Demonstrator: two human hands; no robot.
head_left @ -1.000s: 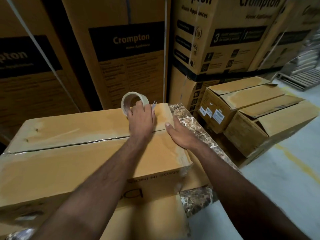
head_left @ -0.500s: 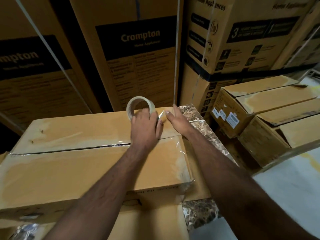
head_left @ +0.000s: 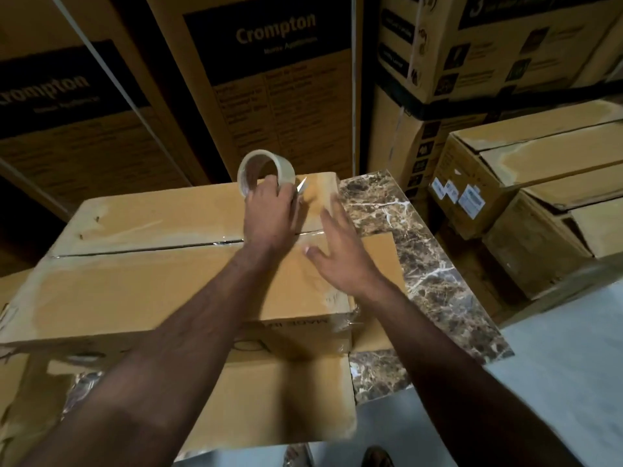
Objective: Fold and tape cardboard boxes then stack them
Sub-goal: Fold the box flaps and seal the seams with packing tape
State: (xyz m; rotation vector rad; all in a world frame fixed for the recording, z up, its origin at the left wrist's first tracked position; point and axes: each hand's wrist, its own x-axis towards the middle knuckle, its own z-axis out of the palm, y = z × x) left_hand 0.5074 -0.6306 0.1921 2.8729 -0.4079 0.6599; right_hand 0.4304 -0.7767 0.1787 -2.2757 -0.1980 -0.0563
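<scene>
Head | left hand (head_left: pixel 269 214) holds tape roll (head_left: pixel 265 171) | box (head_left: pixel 135 264) far edge

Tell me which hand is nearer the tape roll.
Left. The left hand grips the tape roll at the box's far edge; the right hand is apart, open over the box top nearer the person.

Matt cardboard box (head_left: pixel 135 291); glossy marble slab (head_left: pixel 421 257).
</scene>
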